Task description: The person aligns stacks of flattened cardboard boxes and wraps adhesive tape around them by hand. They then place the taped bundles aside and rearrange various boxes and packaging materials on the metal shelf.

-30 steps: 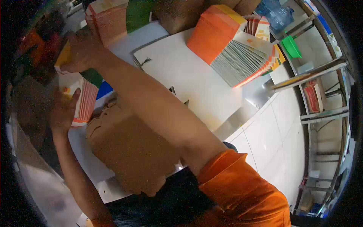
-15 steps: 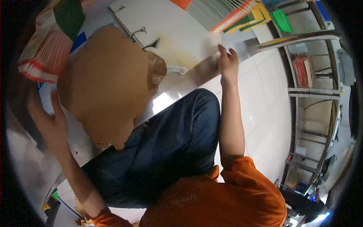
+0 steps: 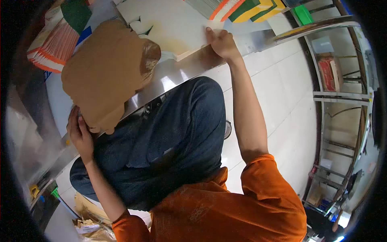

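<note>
My left hand (image 3: 81, 137) is at the lower left edge of a brown paper or cardboard piece (image 3: 100, 76), its fingers slightly apart and touching or very near that edge. The irregular brown piece lies on the table (image 3: 177, 24), with a shiny crumpled patch at its right end. My right hand (image 3: 221, 42) rests at the table's metal front edge, fingers loosely apart, holding nothing visible. Above it lies a fanned row of orange, white, green and yellow printed cartons (image 3: 229, 10). Another orange-edged stack (image 3: 56, 42) stands left of the brown piece.
My bent leg (image 3: 169, 133) is below the table edge. Metal shelving (image 3: 342, 97) at the right holds a red box (image 3: 329, 73) and a green tray (image 3: 303, 15). Part of a person (image 3: 322, 226) shows at the lower right. A plastic-wrapped bundle (image 3: 94, 232) lies lower left.
My left hand has left the stack at the left and come down to the brown piece's edge. My right hand has moved from there to the front edge of the table. The view has shifted.
</note>
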`<state>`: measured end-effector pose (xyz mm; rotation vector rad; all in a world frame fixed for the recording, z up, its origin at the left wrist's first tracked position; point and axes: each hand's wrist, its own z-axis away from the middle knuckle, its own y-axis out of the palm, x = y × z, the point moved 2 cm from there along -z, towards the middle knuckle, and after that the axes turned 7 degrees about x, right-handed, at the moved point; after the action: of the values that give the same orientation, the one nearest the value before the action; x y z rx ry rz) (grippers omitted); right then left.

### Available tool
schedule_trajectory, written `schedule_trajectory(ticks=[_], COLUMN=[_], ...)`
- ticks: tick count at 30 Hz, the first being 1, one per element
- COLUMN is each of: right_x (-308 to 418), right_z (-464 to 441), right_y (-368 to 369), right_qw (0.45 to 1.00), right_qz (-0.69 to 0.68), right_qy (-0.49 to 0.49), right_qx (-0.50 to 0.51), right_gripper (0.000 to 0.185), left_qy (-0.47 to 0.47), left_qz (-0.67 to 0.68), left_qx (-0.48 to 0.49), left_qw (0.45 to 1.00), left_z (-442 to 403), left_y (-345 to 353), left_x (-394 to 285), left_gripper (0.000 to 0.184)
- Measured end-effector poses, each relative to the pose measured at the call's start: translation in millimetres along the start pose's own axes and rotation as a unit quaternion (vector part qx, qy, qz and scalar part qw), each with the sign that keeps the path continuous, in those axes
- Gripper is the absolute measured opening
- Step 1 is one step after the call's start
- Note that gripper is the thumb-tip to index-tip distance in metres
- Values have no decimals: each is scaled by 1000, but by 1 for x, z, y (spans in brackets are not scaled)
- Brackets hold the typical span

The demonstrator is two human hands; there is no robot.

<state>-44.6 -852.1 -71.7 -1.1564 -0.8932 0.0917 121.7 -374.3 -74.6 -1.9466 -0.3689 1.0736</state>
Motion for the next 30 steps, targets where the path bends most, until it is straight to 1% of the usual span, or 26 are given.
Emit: schedule_trajectory(ticks=[2, 4, 5, 6, 7, 9, 11, 12, 13, 15, 16, 17, 19, 20, 22, 23, 25, 26, 27, 28, 29, 30], right_x=[-1, 6, 12, 48, 86, 114, 134, 142, 150, 166, 178, 192, 217, 230, 234, 232, 216, 203, 187, 182, 176, 169], right_z=[14, 29, 45, 79, 117, 165, 201, 217, 226, 230, 233, 236, 252, 253, 257, 256, 252, 248, 239, 227, 213, 199], right_y=[-5, 3, 13, 13, 13, 59, 100, 120, 139, 172, 181, 187, 190, 178, 171, 167, 152, 144, 139, 119, 100, 87], right_qw=[997, 980, 953, 964, 962, 956, 947, 931, 912, 876, 883, 889, 937, 960, 970, 974, 972, 968, 962, 959, 973, 967], right_qz=[-60, -91, -97, -169, -237, -282, -284, -335, -383, -455, -444, -431, -305, -230, -173, -145, -96, -69, -171, -207, -170, -230], right_qy=[-24, -56, -71, -78, -88, -66, -85, -113, -138, -145, -136, -127, -77, -77, -44, -29, -76, -101, -139, -178, -154, -109], right_qx=[-41, -169, -279, -191, -103, 40, 122, 88, 52, 58, 73, 88, 149, 139, 165, 174, 203, 219, 160, 73, 18, -4], right_gripper=[67, 61, 58, 54, 50, 44, 44, 48, 52, 64, 69, 74, 83, 89, 87, 87, 82, 80, 50, 29, 31, 33], left_qy=[-22, -39, -74, -107, -113, -122, -129, -131, -137, -149, -138, -147, -172, -177, -183, -179, -172, -162, -156, -150, -136, -123], left_qz=[44, 65, 124, 183, 179, 175, 165, 161, 128, 66, 66, 80, 106, 117, 136, 168, 233, 277, 318, 357, 343, 330], left_qx=[12, 10, -1, -11, -13, -14, -8, -3, 2, 12, -14, -6, 13, 33, 66, 67, 76, 57, 33, 7, 16, 26], left_qw=[999, 997, 990, 977, 977, 977, 978, 978, 982, 987, 988, 986, 979, 977, 971, 967, 954, 945, 935, 922, 929, 936], left_z=[1, 6, 3, 1, -1, 0, 2, 2, 2, 3, 4, 1, -5, -6, -12, -11, -3, -2, 0, 3, 4, 0], left_y=[0, 1, 1, 2, 2, 4, 1, -2, -5, -10, -9, -10, -11, -12, -19, -21, -18, -16, -16, -16, -16, -15], left_x=[3, 12, 3, -10, -15, -17, -18, -20, -22, -28, -27, -24, -14, -12, -6, -4, 1, 2, 1, 2, 3, 3], left_gripper=[36, 33, 33, 34, 35, 40, 43, 44, 43, 43, 41, 40, 38, 37, 35, 35, 36, 38, 39, 41, 43, 45])
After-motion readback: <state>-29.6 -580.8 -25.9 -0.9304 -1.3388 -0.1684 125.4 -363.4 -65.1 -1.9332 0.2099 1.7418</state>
